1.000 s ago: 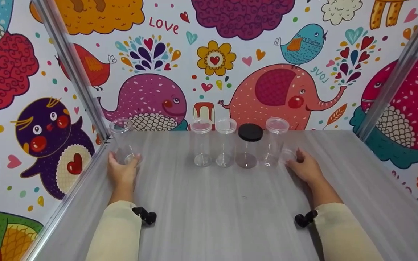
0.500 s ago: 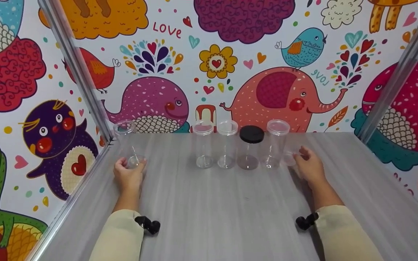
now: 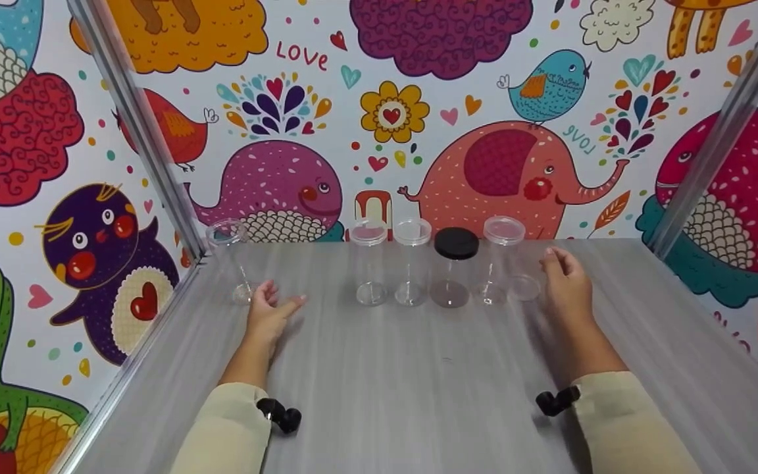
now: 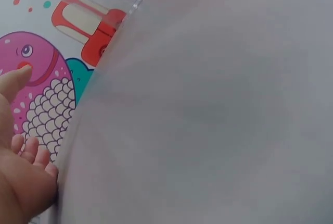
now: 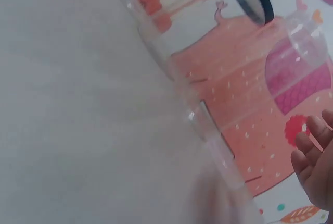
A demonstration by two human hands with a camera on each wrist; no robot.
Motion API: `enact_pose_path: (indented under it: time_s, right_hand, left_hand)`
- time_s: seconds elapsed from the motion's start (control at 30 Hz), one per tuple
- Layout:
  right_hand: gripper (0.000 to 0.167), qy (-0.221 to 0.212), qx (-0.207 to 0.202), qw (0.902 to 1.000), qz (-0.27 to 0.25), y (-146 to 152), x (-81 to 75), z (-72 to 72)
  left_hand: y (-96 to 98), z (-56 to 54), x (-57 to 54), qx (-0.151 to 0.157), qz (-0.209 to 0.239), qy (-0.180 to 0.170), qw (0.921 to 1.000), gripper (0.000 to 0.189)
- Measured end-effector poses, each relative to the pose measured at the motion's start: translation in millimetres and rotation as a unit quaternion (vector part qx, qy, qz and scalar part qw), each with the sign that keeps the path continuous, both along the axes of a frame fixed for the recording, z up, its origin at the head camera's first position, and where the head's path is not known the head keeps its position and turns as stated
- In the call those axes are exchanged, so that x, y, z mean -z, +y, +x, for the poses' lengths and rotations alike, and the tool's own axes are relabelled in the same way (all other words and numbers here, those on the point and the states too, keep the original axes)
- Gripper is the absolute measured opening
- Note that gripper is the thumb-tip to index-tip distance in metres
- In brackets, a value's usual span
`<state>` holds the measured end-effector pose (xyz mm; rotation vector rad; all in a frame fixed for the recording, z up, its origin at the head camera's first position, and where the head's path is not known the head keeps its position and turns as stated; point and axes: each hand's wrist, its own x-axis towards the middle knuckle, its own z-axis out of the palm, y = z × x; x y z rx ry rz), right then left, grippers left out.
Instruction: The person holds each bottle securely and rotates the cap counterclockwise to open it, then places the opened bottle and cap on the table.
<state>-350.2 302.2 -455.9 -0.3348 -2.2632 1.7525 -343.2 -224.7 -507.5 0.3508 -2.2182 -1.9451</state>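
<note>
At the left of the table a clear plastic jar (image 3: pixel 226 260) stands upright. My left hand (image 3: pixel 268 322) is just in front and to the right of its base, thumb spread, holding nothing; in the left wrist view this hand (image 4: pixel 23 182) shows loosely bent fingers. A clear round lid (image 3: pixel 524 288) lies flat beside the rightmost clear jar (image 3: pixel 504 263). To the right of that lid is my right hand (image 3: pixel 568 286), apart from it and holding nothing. The right wrist view shows its fingers (image 5: pixel 308 156) loosely bent, with the thumb blurred.
Two more clear jars (image 3: pixel 370 263) and a clear jar with a black lid (image 3: pixel 456 243) stand in a row at the back of the grey table (image 3: pixel 418 395). Behind them rises a patterned wall (image 3: pixel 379 164). Metal posts (image 3: pixel 149 131) flank the corners.
My left hand has let go of the left jar and moved right. My right hand has come off the clear lid and shifted slightly right and away. The lid stays flat on the table.
</note>
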Motion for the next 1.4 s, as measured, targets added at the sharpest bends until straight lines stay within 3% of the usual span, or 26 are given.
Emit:
enact_pose_path:
  time_s: [0.13, 0.43, 0.67, 1.07, 1.23, 1.4]
  right_hand:
    - [0.074, 0.023, 0.0, 0.9997, -0.002, -6, -9.2, 4.0]
    - [0.067, 0.071, 0.001, 0.9974, -0.015, -19, -24.9, 14.1]
    - [0.053, 0.139, 0.008, 0.9903, 0.006, -37, -34.2, 21.6]
    - [0.051, 0.182, -0.04, 0.9823, 0.017, -50, -44.6, 31.5]
    - [0.055, 0.173, -0.079, 0.9813, 0.029, -55, -46.5, 34.0]
    - [0.058, 0.164, -0.089, 0.9818, 0.034, -57, -46.5, 35.2]
  left_hand:
    - [12.6, -3.7, -0.7, 0.036, -0.02, -0.012, 0.9991, 0.105]
    - [44.9, -12.6, -1.4, 0.083, -0.026, -0.02, 0.996, 0.113]
    - [75.9, -25.2, 2.3, 0.125, -0.024, 0.008, 0.9918, 0.114]
    - [113.5, -40.1, -3.2, 0.128, -0.077, -0.023, 0.9885, 0.108]
    - [121.5, -46.9, -4.0, 0.118, -0.084, -0.023, 0.9891, 0.11]
    - [125.8, -51.5, -0.9, 0.114, -0.079, -0.032, 0.9899, 0.111]
